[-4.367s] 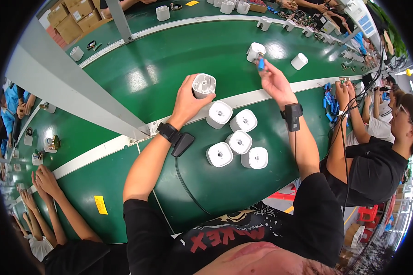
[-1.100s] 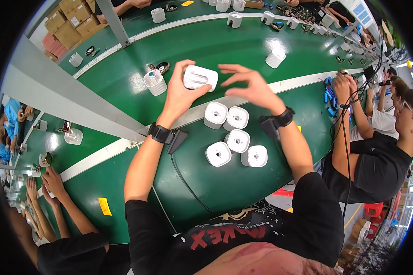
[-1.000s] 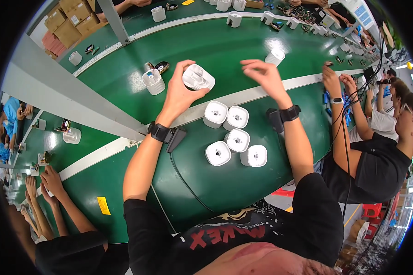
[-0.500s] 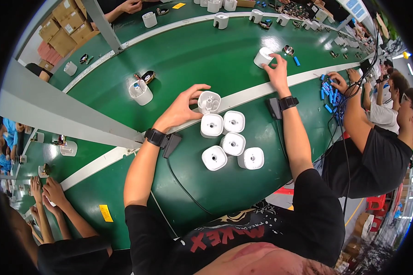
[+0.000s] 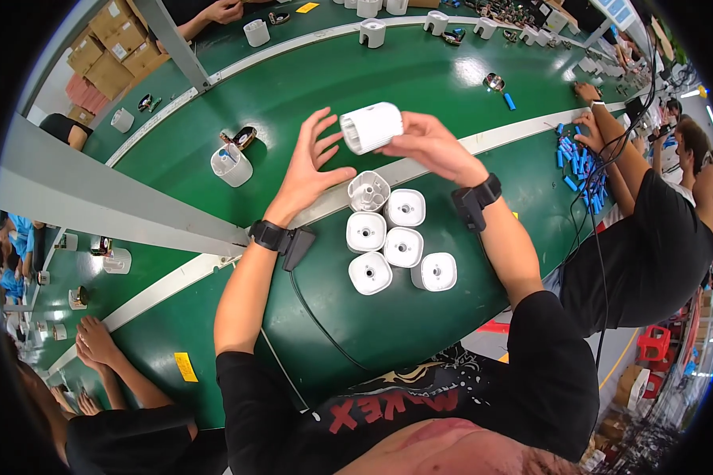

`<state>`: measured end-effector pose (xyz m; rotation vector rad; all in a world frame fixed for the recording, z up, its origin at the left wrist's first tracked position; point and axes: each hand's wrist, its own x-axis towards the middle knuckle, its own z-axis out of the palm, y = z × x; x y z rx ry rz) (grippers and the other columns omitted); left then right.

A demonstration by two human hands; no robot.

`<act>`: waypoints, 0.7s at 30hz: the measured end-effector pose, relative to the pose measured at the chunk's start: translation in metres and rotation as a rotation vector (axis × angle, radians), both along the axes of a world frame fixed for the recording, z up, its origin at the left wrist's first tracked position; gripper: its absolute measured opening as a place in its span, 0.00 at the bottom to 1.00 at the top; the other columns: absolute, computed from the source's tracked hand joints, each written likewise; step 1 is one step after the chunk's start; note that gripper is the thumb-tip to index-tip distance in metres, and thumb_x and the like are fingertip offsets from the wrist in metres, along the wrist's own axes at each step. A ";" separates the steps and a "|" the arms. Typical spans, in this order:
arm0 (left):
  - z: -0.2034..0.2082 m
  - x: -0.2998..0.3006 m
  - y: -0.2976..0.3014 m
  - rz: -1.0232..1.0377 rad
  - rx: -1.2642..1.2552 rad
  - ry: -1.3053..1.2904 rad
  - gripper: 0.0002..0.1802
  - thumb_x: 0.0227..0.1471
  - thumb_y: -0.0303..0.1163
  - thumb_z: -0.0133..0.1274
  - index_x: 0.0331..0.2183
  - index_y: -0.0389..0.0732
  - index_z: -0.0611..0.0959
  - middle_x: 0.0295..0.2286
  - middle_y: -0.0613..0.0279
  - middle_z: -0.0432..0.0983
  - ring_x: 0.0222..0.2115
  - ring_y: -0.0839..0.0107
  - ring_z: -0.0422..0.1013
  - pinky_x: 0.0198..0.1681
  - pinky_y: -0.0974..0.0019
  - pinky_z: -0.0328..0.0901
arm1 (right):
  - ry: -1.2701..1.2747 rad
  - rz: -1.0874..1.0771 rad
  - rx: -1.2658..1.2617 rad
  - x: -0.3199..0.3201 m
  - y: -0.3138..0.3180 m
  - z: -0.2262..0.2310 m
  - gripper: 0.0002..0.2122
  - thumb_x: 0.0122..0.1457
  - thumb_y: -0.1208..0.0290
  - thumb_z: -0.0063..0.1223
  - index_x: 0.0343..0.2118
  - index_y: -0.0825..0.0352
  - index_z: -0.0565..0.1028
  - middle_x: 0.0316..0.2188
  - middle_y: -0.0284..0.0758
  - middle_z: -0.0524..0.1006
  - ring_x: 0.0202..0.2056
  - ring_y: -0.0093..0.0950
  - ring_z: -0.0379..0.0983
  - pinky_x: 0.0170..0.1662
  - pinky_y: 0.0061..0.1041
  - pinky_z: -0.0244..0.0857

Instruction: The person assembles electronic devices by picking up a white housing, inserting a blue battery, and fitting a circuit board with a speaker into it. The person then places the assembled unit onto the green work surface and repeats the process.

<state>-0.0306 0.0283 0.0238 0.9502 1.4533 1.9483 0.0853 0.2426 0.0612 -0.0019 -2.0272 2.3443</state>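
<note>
My right hand point(image 5: 433, 148) grips a white plastic housing point(image 5: 371, 127) by one end and holds it tilted on its side above the metal strip. Just to its left my left hand point(image 5: 313, 162) is open, fingers spread and thumb out, apart from the raised housing. Below the two hands an open-topped white housing point(image 5: 369, 192) stands with its hollow inside showing, close to my left thumb. Several more white housings point(image 5: 405, 246) are grouped nearer me, their flat ends with a central hole facing up.
Farther left on the green belt point(image 5: 309, 95) stands another white housing point(image 5: 231, 165) beside a round part point(image 5: 244, 138). A round part point(image 5: 493, 81) and a blue cylinder point(image 5: 509, 101) lie at right. Blue cylinders point(image 5: 582, 162) are heaped near a co-worker's arm point(image 5: 610, 131). A grey post point(image 5: 119, 182) rises at left.
My right hand has brought the housing from the far right of the belt to the middle and tipped it. My left hand has left the open-topped housing and spread its fingers.
</note>
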 end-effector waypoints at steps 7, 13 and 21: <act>0.002 0.004 0.006 0.065 0.077 0.109 0.42 0.39 0.18 0.64 0.56 0.38 0.64 0.49 0.53 0.71 0.52 0.66 0.68 0.55 0.63 0.64 | -0.051 0.034 0.328 -0.001 -0.015 0.010 0.15 0.59 0.73 0.55 0.49 0.70 0.74 0.44 0.37 0.77 0.41 0.24 0.76 0.45 0.24 0.71; -0.016 -0.013 0.008 0.295 -0.150 0.358 0.37 0.38 0.17 0.61 0.52 0.38 0.68 0.46 0.56 0.73 0.49 0.67 0.70 0.52 0.66 0.65 | 0.069 -0.879 0.835 0.010 0.135 -0.007 0.13 0.54 0.68 0.59 0.40 0.68 0.80 0.29 0.35 0.82 0.33 0.21 0.76 0.36 0.21 0.68; -0.031 -0.021 0.006 0.196 -0.162 0.373 0.29 0.40 0.19 0.61 0.47 0.38 0.72 0.43 0.61 0.74 0.47 0.72 0.70 0.53 0.68 0.63 | -0.233 -1.158 1.468 0.011 0.263 -0.056 0.14 0.52 0.63 0.62 0.38 0.66 0.80 0.34 0.43 0.81 0.39 0.42 0.78 0.45 0.36 0.70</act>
